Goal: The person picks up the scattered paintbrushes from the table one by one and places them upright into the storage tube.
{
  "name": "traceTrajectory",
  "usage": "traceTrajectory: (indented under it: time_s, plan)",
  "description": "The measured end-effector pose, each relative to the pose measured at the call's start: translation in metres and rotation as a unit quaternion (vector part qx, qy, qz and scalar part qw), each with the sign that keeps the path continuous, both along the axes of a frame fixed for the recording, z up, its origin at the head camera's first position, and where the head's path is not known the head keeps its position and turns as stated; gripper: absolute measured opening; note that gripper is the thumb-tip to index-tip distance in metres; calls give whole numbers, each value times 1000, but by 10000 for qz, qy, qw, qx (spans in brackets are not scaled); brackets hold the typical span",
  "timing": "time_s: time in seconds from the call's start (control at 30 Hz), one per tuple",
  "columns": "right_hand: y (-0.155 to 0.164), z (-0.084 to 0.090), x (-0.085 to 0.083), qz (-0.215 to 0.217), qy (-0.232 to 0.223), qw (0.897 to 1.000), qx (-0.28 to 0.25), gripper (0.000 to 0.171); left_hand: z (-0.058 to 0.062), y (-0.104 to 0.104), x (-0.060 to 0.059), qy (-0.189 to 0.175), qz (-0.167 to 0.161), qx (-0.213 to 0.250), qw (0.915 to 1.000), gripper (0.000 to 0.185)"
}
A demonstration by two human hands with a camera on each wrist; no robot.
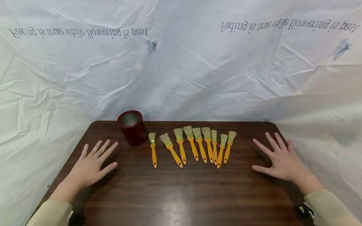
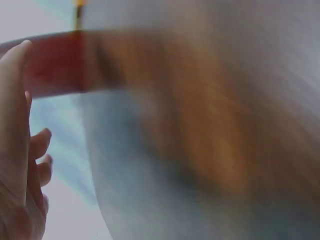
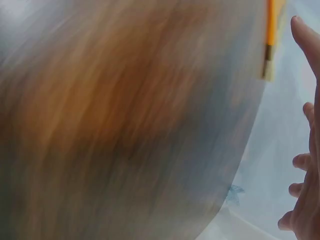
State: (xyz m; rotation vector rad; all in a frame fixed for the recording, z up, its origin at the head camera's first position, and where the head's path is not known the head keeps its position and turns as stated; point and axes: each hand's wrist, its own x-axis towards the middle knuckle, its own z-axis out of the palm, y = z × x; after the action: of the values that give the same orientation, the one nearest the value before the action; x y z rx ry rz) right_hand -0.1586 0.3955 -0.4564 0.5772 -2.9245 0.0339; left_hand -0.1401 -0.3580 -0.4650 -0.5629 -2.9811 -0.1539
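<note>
Several paintbrushes (image 1: 193, 144) with yellow-orange handles and pale bristles lie in a loose row on the table, bristles toward the far edge. Left of them stands a dark red, open-topped can (image 1: 134, 131), upright; its inside looks grey. My left hand (image 1: 91, 166) is at the table's left side, fingers spread, holding nothing; the can is the thing nearest to it. Over on the right side, my right hand (image 1: 282, 158) also has its fingers spread and holds nothing, apart from the brushes. The right wrist view catches one brush (image 3: 270, 45) near the thumb.
The dark wood-grain table (image 1: 175, 191) has rounded far corners. Wrinkled white sheeting (image 1: 181, 69) with printed lettering hangs behind it and along both sides. Dark bands show at both sleeve cuffs (image 1: 325, 201).
</note>
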Motion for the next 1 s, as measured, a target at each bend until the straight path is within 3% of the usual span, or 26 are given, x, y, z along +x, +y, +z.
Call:
traceTrajectory:
  time_s: [0.13, 0.23, 0.33, 0.47, 0.7, 0.87, 1.0]
  plan:
    - [-10, 5, -6, -158, -365, 9986, -355, 111, 9, -2, -9, -40, 199, 865, 9960, 90]
    - [-17, 8, -11, -229, -663, 9947, -749, 107, 17, 1, -18, 18, 357, 1602, 9864, 94]
    - [-25, 7, -17, -351, -845, 9890, -1162, 105, 25, 9, -27, -54, 671, 2365, 9693, 99]
    - [-37, 2, -27, -527, -882, 9807, -1665, 107, 30, 28, -40, -39, 1172, 3223, 9394, 108]
    - [-61, -7, -39, -647, -639, 9735, -2100, 108, 21, 63, -71, 138, 1566, 4018, 9021, 119]
    - [-79, -12, -45, -812, -779, 9670, -2286, 105, 11, 76, -82, -135, 1629, 4423, 8818, 125]
    - [-87, -17, -48, -816, -823, 9572, -2651, 87, 7, 81, -88, -360, 1595, 4750, 8646, 128]
